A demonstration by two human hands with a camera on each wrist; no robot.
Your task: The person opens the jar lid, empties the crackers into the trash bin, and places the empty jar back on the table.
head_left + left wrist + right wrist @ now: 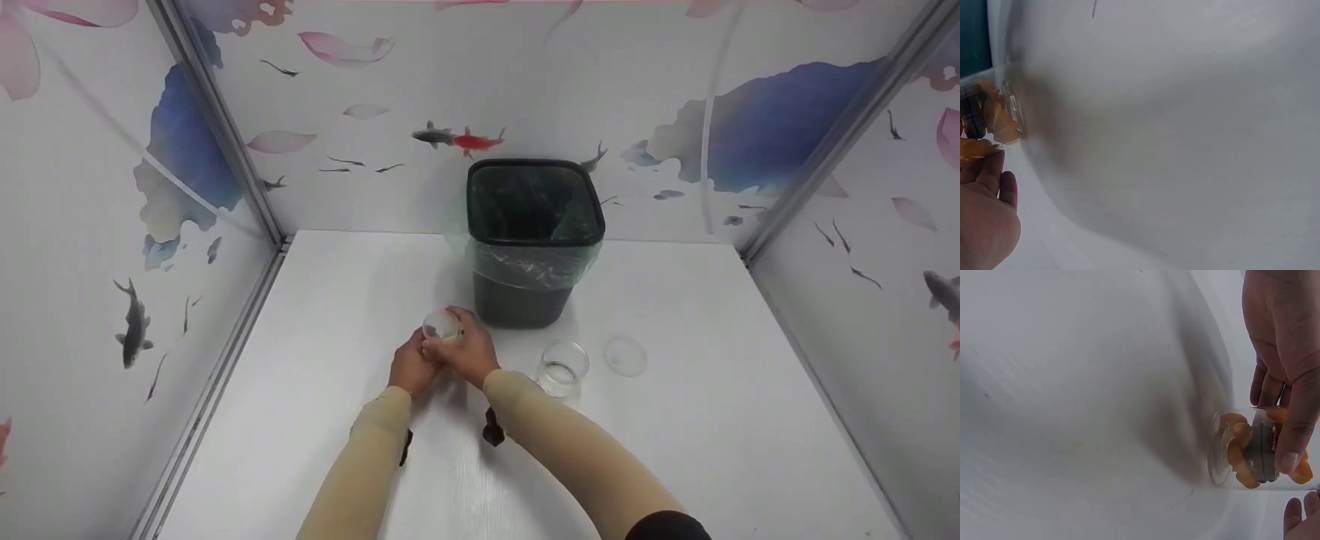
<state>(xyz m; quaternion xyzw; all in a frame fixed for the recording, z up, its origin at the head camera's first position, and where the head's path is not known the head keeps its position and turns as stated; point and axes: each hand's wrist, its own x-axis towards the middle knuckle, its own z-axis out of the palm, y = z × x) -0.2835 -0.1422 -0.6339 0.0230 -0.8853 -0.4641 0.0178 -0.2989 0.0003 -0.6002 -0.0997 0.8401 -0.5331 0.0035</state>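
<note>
My right hand [472, 351] grips a clear cup [440, 325] in front of the bin, its thumb along the wall in the right wrist view. My left hand [412, 366] holds the same cup from the other side; its fingertips meet the wall in the left wrist view. Orange peel-like pieces [1245, 464] show through the cup, with a dark ridged round object [1262, 453] among them. What that object is, I cannot tell. The cup lies tilted in the right wrist view, its round end facing the white surface.
A dark bin [523, 300] with a clear liner [534, 264] folded over its rim stands just beyond my hands. A second clear cup [564, 366] is right of my right forearm, beside a clear round lid-like disc [625, 356]. Printed white walls [525, 75] enclose the white table [337, 277].
</note>
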